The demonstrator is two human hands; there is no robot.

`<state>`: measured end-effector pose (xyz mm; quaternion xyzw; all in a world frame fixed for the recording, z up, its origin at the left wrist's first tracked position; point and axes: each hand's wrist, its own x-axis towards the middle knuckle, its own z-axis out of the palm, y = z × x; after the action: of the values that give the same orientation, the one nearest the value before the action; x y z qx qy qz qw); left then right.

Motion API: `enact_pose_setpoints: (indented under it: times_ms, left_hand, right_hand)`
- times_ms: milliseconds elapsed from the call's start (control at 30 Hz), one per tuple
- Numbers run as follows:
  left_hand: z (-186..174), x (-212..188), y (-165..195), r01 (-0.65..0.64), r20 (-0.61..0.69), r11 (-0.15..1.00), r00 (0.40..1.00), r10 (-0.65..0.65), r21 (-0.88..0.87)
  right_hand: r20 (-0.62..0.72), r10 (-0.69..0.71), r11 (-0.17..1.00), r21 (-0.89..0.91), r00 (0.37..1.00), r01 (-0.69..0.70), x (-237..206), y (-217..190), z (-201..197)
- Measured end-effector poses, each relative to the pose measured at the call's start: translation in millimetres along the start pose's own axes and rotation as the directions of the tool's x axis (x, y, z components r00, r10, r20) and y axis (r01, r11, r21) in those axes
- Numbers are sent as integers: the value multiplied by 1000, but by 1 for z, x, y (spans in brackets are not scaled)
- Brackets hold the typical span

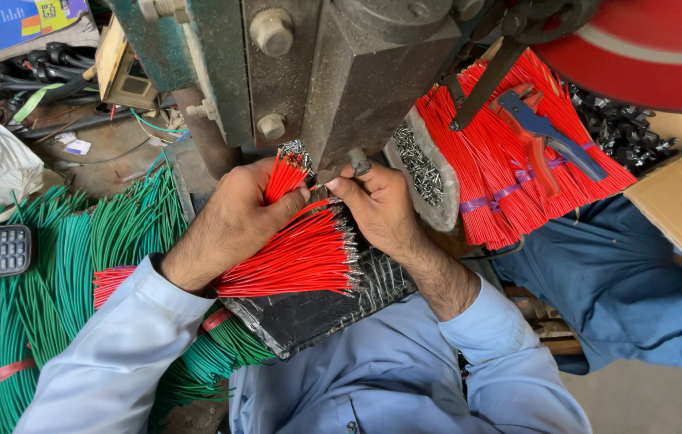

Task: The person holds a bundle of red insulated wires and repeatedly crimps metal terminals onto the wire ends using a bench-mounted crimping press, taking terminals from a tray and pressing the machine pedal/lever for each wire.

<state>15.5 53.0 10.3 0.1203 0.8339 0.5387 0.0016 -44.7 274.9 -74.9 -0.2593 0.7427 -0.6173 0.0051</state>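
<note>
A grey-green press point(341, 72) fills the top of the view, with green wires point(52, 265) piled at the left and a red bundle point(518, 161) at the right. Below the press lies a red fan point(293, 257) of wires, long axis left to right, metal tips pointing right; I judge these as finished. The left hand point(236, 217) grips a small bunch point(286, 175), tips up. The right hand point(377, 205) pinches one wire point(314, 206) under the die, so more seems left
</note>
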Motion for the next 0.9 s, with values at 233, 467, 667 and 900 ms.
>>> enact_pose_setpoints:
  times_ms: [233, 467, 667, 900]
  left_hand:
    - [-1, 1, 1, 22, 2, 1000, 1000, -22, 14]
    - [-1, 1, -2, 68, -17, 996, 998, -67, 57]
    - [-1, -1, -1, -15, 12, 995, 1000, 16, -100]
    - [2, -4, -4, 52, 89, 995, 995, -45, -80]
  right_hand:
    - [11, 16, 1000, -23, 1000, -16, 1, -1, 0]
    - [35, 23, 997, 72, 999, -25, 1, 3, -1]
    - [49, 44, 996, 79, 998, -48, -3, -6, -2]
    - [231, 21, 959, -281, 973, 46, -28, -57, -61]
